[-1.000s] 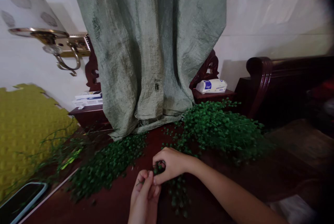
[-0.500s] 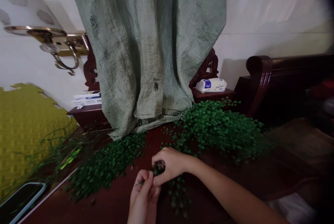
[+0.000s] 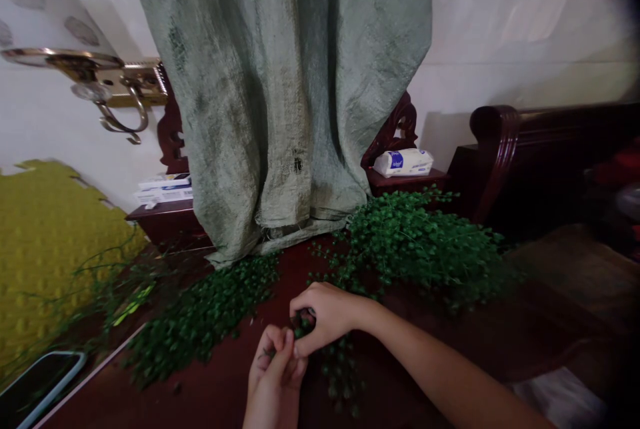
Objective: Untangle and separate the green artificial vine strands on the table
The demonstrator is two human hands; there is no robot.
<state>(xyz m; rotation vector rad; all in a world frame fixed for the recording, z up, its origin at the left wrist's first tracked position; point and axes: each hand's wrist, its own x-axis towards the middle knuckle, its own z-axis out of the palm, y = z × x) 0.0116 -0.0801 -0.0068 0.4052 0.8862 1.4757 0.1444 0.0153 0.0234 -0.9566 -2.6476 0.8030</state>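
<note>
Over the dark red table, my left hand [image 3: 276,369] and my right hand [image 3: 327,315] meet at the fingertips. Between them shows a sprig of small round green pods [image 3: 303,330]. My left thumb and forefinger pinch its thin stem. My right hand curls round the pods from above, with part of them hidden in the palm. More pods [image 3: 343,375] hang or lie below my right wrist; I cannot tell whether they join the held sprig. A heap of loose green pods [image 3: 190,335] lies left of my hands. A bushy pile of pod-bearing stems [image 3: 425,242] lies to the right.
A large grey-green woven sack [image 3: 285,115] stands behind the heaps. Thin bare stems [image 3: 110,282] lie at the left, near a phone [image 3: 43,382]. A tissue pack [image 3: 404,162] and white boxes [image 3: 165,190] rest on wooden ledges. A wall lamp [image 3: 120,89] juts out upper left.
The view has shifted very slightly, so the surroundings sit a little further left. Both hands keep almost the same pose around the sprig.
</note>
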